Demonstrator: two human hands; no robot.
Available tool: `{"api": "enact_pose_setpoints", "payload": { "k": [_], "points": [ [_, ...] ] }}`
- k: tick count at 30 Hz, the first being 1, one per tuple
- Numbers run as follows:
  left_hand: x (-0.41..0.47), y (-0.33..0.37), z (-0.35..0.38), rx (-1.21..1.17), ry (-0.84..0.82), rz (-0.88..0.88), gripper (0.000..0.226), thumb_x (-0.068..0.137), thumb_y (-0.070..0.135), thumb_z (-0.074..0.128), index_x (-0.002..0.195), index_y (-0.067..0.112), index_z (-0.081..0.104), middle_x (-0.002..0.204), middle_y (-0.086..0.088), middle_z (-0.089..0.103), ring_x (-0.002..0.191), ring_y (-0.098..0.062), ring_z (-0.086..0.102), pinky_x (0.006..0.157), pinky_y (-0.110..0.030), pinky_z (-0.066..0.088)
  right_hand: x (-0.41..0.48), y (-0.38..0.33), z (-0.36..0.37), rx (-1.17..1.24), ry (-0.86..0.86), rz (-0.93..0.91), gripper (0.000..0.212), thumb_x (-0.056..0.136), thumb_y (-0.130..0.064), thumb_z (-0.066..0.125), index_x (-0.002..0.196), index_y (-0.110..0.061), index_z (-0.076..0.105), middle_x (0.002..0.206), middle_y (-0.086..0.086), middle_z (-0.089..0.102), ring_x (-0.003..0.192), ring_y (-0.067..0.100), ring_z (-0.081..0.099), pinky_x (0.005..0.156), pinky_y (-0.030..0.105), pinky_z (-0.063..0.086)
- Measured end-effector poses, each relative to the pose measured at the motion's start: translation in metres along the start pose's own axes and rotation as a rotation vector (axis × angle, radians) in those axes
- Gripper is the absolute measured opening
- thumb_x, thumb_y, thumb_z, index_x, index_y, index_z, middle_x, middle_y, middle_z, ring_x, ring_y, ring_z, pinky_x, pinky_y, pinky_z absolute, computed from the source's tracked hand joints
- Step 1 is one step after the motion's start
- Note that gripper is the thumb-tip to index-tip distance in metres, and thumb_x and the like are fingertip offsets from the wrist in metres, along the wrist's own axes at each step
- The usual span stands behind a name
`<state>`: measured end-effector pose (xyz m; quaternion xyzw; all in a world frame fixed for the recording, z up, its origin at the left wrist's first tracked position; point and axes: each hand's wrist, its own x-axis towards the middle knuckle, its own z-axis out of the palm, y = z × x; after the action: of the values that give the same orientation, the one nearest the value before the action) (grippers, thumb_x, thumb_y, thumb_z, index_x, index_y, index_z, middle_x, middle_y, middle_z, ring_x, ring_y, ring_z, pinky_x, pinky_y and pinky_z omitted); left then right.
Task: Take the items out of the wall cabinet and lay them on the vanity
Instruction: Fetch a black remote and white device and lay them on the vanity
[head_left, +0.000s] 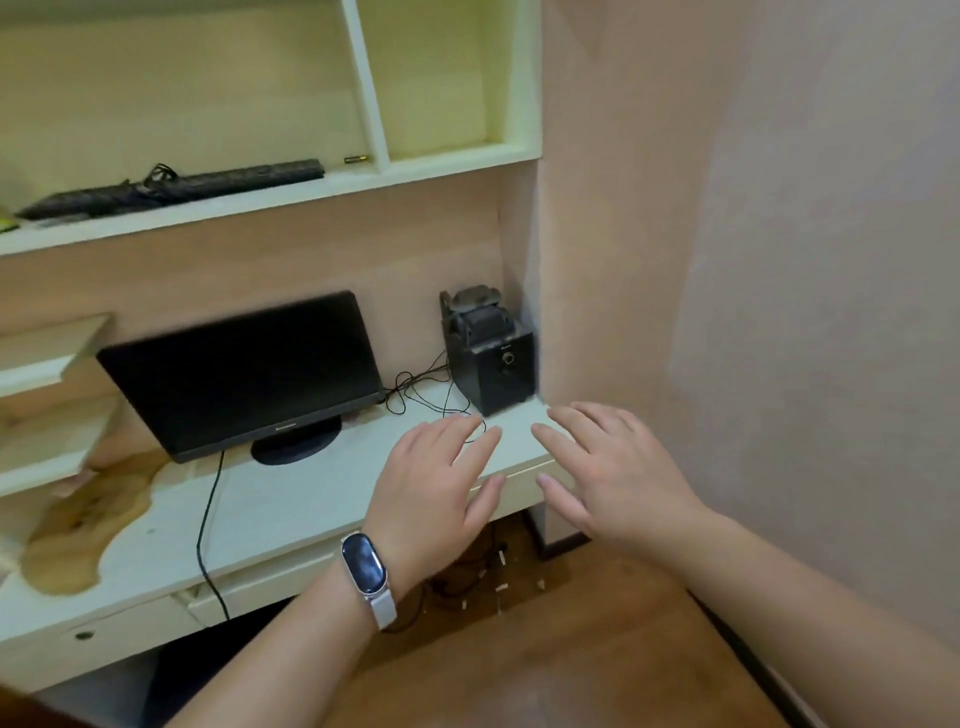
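Two empty hands are hovering over the vanity (311, 499): left hand (434, 483) and right hand (613, 478), fingers spread. A keyboard (171, 189) and battery (356, 159) are lying in the wall cabinet (457, 156). Its trailing cable risks snagging when lifted.

Black monitor (244, 371) stands on its round base, screen dark, its cable (208, 530) dropping over the front edge below it. Right of the monitor: black speaker (493, 358) with thin tangled wires (415, 389) between them. Small white bits (501, 577) litter the wooden floor (571, 649), lower right of the monitor.
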<state>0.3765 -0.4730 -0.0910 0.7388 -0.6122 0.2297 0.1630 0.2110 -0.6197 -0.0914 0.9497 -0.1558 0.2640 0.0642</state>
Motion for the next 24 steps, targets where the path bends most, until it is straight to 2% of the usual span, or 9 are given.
{"api": "enact_pose_setpoints", "payload": {
  "k": [6,14,19,24],
  "points": [
    [0.058,-0.075,0.032,-0.014,0.059,0.038,0.044,0.093,0.043,0.048,0.127,0.019,0.062,0.129,-0.003,0.062,0.121,-0.022,0.055,0.103,-0.039,0.039,0.088,0.013,0.033,-0.081,-0.014,0.023,0.050,0.092,-0.047,0.044,0.128,-0.017,0.062,0.128,0.005,0.063,0.119,0.027,0.055,0.099,0.041,0.043],
    [0.147,-0.186,0.066,-0.046,0.222,0.113,0.040,0.089,0.038,0.058,0.121,0.016,0.065,0.124,-0.005,0.064,0.116,-0.027,0.058,0.098,-0.044,0.043,0.212,0.035,0.067,-0.190,0.105,0.049,0.047,0.090,-0.044,0.047,0.121,-0.013,0.065,0.120,0.008,0.065,0.110,0.029,0.058,0.088,0.041,0.045],
    [0.194,-0.224,0.076,-0.028,0.249,0.157,0.041,0.088,0.037,0.057,0.122,0.016,0.064,0.126,-0.005,0.063,0.118,-0.029,0.056,0.099,-0.046,0.043,0.267,0.049,0.077,-0.222,0.182,0.041,0.045,0.088,-0.043,0.050,0.118,-0.013,0.065,0.119,0.007,0.064,0.108,0.029,0.057,0.083,0.040,0.045],
    [0.242,-0.247,0.072,-0.009,0.302,0.170,0.040,0.087,0.037,0.058,0.121,0.016,0.065,0.125,-0.005,0.063,0.118,-0.029,0.056,0.098,-0.045,0.043,0.313,0.070,0.073,-0.244,0.225,0.059,0.045,0.089,-0.043,0.049,0.119,-0.014,0.065,0.122,0.007,0.064,0.111,0.030,0.058,0.086,0.039,0.044]
  ]
}}
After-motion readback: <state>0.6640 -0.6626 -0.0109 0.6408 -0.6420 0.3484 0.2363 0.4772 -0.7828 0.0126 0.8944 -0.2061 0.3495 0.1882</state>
